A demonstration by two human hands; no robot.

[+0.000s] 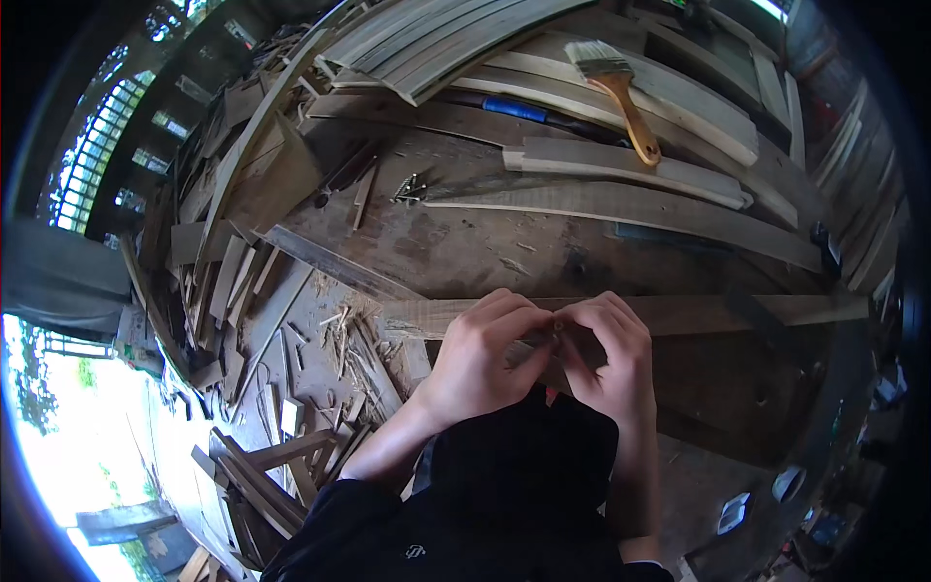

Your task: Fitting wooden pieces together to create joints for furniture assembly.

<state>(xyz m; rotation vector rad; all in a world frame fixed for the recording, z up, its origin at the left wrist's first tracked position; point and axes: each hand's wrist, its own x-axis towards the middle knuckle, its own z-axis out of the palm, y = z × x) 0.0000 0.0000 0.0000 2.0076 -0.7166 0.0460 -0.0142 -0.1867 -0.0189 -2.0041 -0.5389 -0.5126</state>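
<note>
Close together in front of my chest, my left hand and my right hand meet at their fingertips. Thumb and fingers of both are drawn into a pinch around something tiny, mostly hidden and too small to name. Just beyond them a long wooden board runs across the workbench. A small heap of screws lies farther off on the bench, to the left of the hands.
A paintbrush with a wooden handle rests on stacked planks at the back. Near it lies a blue-handled tool. A slatted wooden panel sits at the far side. Offcuts and shavings litter the left.
</note>
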